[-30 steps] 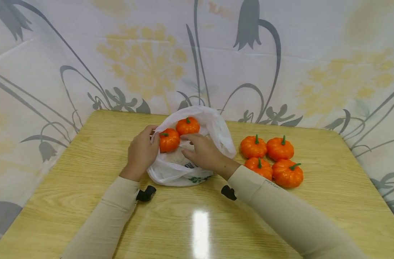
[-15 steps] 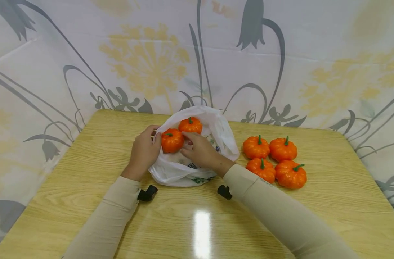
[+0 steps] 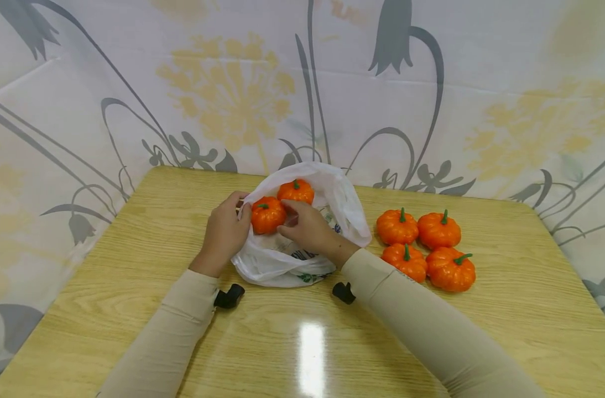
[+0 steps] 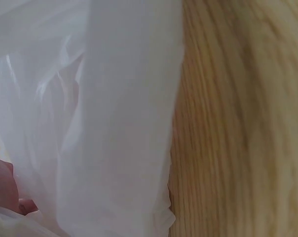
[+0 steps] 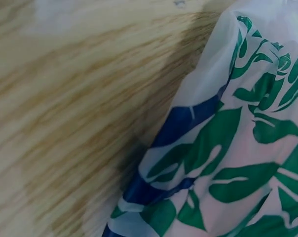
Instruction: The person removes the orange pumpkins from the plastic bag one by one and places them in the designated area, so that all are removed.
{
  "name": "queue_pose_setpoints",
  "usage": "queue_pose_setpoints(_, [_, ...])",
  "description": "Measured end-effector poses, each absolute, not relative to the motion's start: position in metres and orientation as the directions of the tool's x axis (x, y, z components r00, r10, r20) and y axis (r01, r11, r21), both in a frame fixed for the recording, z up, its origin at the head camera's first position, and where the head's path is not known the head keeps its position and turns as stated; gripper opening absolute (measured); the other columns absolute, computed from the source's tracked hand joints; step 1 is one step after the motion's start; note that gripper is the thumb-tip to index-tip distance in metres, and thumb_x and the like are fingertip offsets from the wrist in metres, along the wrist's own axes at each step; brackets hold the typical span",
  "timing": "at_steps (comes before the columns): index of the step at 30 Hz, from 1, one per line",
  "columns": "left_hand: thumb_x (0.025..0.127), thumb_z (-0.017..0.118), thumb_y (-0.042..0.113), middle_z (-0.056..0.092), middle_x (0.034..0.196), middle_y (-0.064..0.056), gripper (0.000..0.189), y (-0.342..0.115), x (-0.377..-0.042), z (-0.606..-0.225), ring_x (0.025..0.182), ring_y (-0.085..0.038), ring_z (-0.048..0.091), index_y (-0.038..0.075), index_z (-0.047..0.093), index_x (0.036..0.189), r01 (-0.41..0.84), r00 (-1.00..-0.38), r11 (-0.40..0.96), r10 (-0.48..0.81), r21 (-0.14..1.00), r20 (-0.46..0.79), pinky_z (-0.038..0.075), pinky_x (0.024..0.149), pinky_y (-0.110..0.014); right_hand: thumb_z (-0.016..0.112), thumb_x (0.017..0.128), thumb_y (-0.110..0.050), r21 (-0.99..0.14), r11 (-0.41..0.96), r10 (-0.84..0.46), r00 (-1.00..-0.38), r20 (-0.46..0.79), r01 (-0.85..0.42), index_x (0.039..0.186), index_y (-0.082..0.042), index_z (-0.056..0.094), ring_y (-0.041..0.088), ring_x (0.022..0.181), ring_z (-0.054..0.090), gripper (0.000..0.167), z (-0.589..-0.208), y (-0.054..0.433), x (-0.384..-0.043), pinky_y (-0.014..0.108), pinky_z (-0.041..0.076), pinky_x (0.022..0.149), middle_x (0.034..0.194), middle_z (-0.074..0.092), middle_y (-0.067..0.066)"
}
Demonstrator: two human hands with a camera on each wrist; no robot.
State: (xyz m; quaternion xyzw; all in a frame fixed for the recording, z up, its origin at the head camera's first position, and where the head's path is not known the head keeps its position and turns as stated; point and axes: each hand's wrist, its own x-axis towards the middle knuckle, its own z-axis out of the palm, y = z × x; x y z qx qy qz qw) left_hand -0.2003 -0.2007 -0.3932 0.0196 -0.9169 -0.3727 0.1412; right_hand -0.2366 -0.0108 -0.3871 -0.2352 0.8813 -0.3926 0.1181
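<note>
A white plastic bag (image 3: 275, 270) lies on the table with its mouth spread. Two small orange toy pumpkins with green stems sit inside: a front one (image 3: 267, 216) by the left rim and a back one (image 3: 296, 190). My left hand (image 3: 224, 229) grips the bag's left rim, fingers outside and thumb towards the inside. Reaching over the near side, my right hand (image 3: 309, 228) holds the front pumpkin's right side between thumb and fingers. The left wrist view has the white bag wall (image 4: 119, 123) up close; the right wrist view, its green leaf print (image 5: 257, 128).
Several more pumpkins stand in a group right of the bag, among them a front right one (image 3: 450, 269) and a back left one (image 3: 397, 226). The wooden table (image 3: 262, 342) ends at a flower-patterned cloth (image 3: 342, 99) behind.
My right thumb and fingers have come in against the front pumpkin. My left hand keeps its hold on the bag's rim. The whole head view has drifted slightly.
</note>
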Motion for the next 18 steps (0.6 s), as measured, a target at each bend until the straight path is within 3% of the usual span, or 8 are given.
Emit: queue_pose_setpoints(18, [0.102, 0.050, 0.024, 0.067, 0.119, -0.018, 0.034, -0.2017, -0.2015, -0.3961, 0.101, -0.035, 0.066, 0.007, 0.062, 0.129, 0.077, -0.960, 0.718, -0.133, 0.692, 0.245, 0.054, 0.088, -0.049, 0.076, 0.089, -0.019, -0.714, 0.616, -0.496, -0.868, -0.021, -0.334, 0.144, 0.001, 0.048, 0.025, 0.100, 0.063, 0.065, -0.3938, -0.0118, -0.2405, 0.034, 0.054, 0.093, 0.114, 0.065, 0.012])
